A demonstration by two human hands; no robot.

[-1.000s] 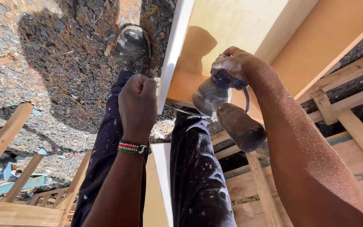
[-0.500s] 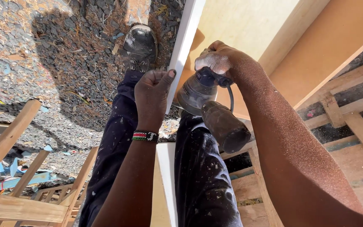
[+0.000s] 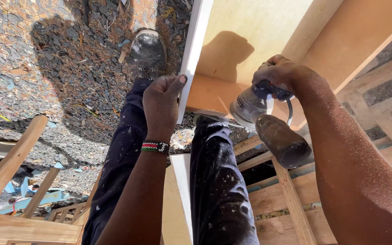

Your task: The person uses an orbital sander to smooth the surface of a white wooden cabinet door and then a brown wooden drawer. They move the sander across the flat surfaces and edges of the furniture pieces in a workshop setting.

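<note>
Gripping a dust-coated orbital sander [image 3: 250, 104] at centre right of the frame, the person's right hand [image 3: 280, 75] is clamped over the tool's top, its pad pressed against the orange-brown inner face of a wooden cabinet panel [image 3: 250, 36]. The sander's dust bag [image 3: 282, 140] juts toward the lower right, a black cord looping beside it. At centre frame, the left hand [image 3: 162, 104] steadies the panel's white painted edge [image 3: 193, 54], thumb against the edge and fingers curled shut; a beaded wristband [image 3: 155, 146] circles the wrist. Sawdust speckles the right forearm. Below the hands, dark trousers [image 3: 214, 181] spattered with white run up to a dusty shoe [image 3: 148, 50] on gravel ground [image 3: 46, 81] in the upper left. Bare timber frames [image 3: 14, 159] fill the lower left, and wooden slats [image 3: 296, 199] the lower right.
</note>
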